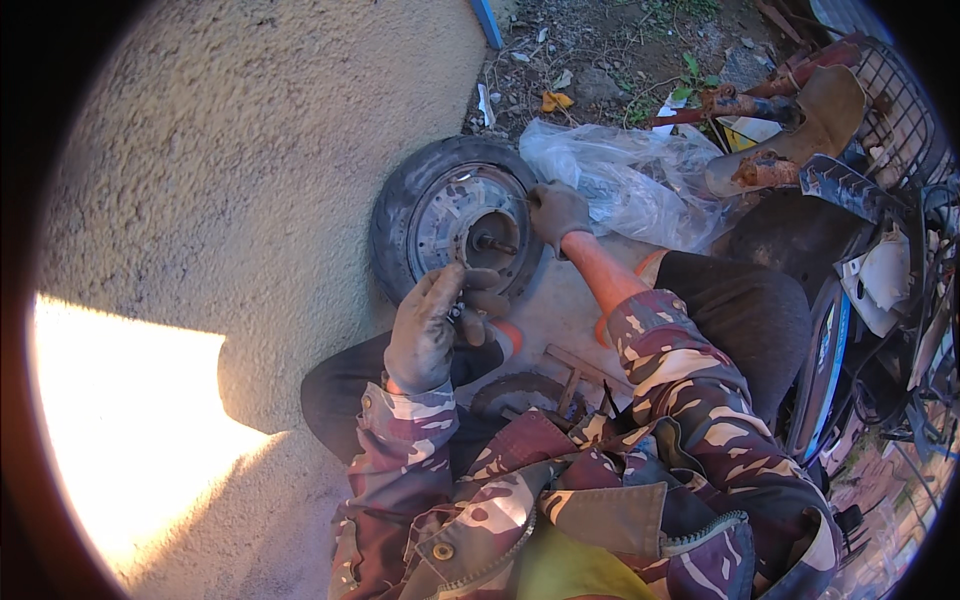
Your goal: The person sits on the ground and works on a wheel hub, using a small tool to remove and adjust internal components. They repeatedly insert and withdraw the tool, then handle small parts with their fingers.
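A wheel with a black tyre and a metal hub leans by the wall, its axle poking out of the centre. My gloved left hand is raised below the hub, fingers curled around small metal pieces that look like bolts, partly hidden. My gloved right hand is at the wheel's right edge, fingers closed; what they grip is too small to name. A crumpled clear plastic bag lies just beyond it. Below, between my legs, part of a dark round object shows beside a rusty metal bar.
A rough wall fills the left, with bright sunlight low on it. Dirt with litter lies beyond the bag. Rusty tubes, a curved panel, a wire basket and broken plastic parts crowd the right side.
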Demonstrator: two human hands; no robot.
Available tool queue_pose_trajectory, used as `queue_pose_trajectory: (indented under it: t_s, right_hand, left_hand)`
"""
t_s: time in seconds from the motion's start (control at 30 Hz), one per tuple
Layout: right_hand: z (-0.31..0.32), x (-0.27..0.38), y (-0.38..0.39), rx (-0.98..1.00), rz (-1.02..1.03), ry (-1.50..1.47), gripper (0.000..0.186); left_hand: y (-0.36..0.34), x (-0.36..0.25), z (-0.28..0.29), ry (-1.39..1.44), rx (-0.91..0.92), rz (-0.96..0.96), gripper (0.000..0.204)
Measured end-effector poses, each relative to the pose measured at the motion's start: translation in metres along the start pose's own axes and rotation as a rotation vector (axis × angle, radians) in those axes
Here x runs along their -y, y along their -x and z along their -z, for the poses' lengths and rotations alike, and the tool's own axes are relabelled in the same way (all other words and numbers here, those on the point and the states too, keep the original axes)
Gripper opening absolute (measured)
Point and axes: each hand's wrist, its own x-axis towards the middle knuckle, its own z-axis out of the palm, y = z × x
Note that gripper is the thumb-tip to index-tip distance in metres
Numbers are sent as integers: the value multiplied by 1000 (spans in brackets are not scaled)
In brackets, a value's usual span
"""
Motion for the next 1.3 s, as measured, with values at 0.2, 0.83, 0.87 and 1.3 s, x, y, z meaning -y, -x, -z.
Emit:
queue_pose_trajectory:
  t_s: [0.2,0.83,0.87,1.3]
  right_hand:
    - [-12,-10,7,62,-152,-366,31]
    - [-48,30,-65,170,-442,-431,49]
    - [-55,34,-72,154,-450,-427,50]
    - [-78,51,-80,111,-430,-331,47]
  left_hand:
    - [9,-1,1,-36,-7,-24,48]
    - [-24,-10,32,-47,-32,-5,53]
    - [-29,-10,36,-47,-34,-2,53]
    - [-34,-7,59,-53,-36,15,54]
